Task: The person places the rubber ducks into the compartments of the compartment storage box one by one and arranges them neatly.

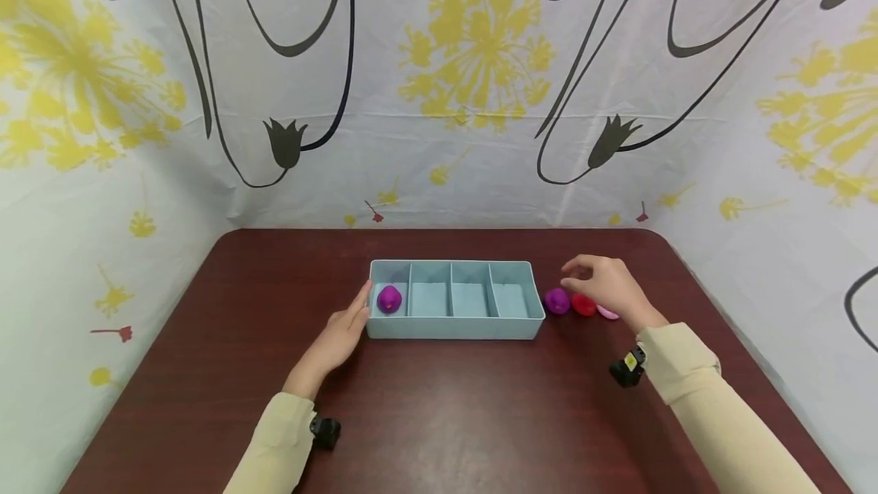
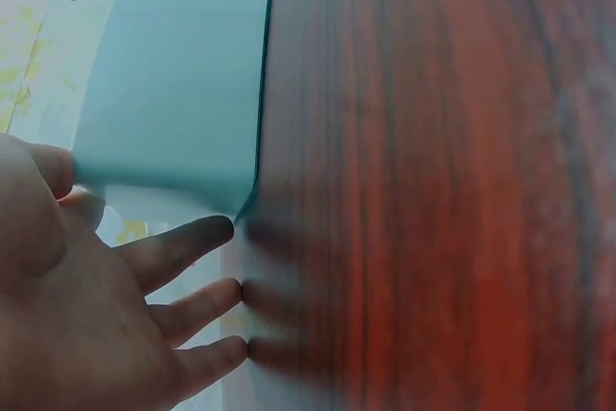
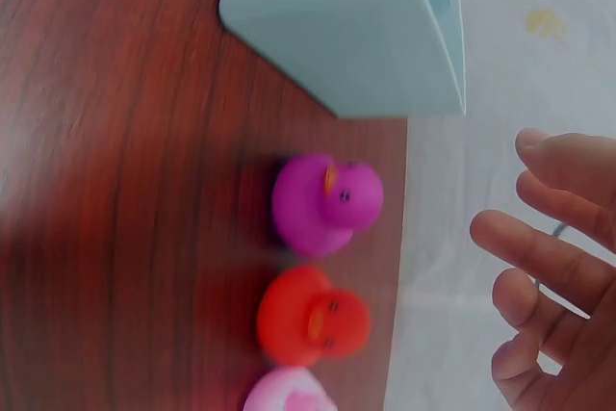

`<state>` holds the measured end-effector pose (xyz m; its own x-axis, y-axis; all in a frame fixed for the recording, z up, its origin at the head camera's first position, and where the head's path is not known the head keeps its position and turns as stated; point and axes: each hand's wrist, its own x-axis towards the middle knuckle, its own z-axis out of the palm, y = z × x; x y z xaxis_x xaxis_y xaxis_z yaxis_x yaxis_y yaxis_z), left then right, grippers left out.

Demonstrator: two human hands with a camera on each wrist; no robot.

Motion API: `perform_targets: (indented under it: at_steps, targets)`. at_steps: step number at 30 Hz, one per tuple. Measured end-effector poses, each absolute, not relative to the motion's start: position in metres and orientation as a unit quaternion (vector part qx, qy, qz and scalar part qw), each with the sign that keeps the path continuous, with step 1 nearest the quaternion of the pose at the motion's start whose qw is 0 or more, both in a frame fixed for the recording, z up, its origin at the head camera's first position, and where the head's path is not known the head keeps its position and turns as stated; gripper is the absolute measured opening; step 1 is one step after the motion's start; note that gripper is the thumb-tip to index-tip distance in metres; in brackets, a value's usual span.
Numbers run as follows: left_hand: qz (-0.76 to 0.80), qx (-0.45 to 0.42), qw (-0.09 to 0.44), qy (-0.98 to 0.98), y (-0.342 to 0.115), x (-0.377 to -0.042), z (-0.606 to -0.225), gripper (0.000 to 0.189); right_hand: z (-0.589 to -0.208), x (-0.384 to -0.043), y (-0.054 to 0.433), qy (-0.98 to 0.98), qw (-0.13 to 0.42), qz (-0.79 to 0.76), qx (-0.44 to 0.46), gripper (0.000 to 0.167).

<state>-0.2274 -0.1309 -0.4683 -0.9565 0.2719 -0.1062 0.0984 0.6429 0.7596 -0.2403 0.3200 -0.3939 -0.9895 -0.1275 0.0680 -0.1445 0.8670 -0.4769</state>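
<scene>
A light blue tray [image 1: 453, 328] with several compartments sits on the table, and a purple rubber duck [image 1: 389, 299] stands in its leftmost compartment. My left hand [image 1: 341, 334] touches the tray's left end with fingers extended, as the left wrist view also shows. To the right of the tray, a second purple rubber duck [image 3: 313, 204], a red rubber duck [image 3: 310, 317] and a pink rubber duck [image 3: 289, 392] stand in a row. Above these ducks hovers my right hand [image 1: 607, 284], its fingers loosely bent and holding nothing. The head view shows the pink duck partly hidden behind that hand.
The dark reddish-brown table [image 1: 453, 410] has rounded far corners. A white cloth [image 1: 480, 197] printed with yellow flowers and dark stems hangs behind it and along both sides. Black wrist cameras are strapped at both cuffs.
</scene>
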Motion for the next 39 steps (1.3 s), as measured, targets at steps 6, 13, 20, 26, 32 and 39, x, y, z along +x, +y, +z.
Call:
perform_targets:
  at_steps: [6,13,20,26,32,39]
  targets:
    - [0.409,0.105,0.109,0.9,-0.132,-0.227,-0.467,0.054,-0.399,-0.235,0.34,-0.969,0.018,0.24,0.055,0.029]
    - [0.404,0.108,0.106,0.902,-0.132,-0.227,-0.469,0.054,-0.407,-0.231,0.366,-0.971,0.02,0.233,0.055,0.03]
    - [0.402,0.109,0.103,0.903,-0.132,-0.228,-0.471,0.053,-0.421,-0.225,0.396,-0.973,0.015,0.228,0.032,0.034]
    - [0.4,0.104,0.107,0.904,-0.131,-0.23,-0.47,0.054,-0.433,-0.222,0.412,-0.974,0.019,0.223,0.032,0.039]
    - [0.399,0.106,0.102,0.905,-0.133,-0.231,-0.469,0.054,-0.449,-0.227,0.424,-0.968,0.014,0.248,0.03,0.043]
    - [0.409,0.1,0.109,0.901,-0.132,-0.228,-0.471,0.054,-0.468,-0.226,0.433,-0.958,0.007,0.284,0.031,0.046]
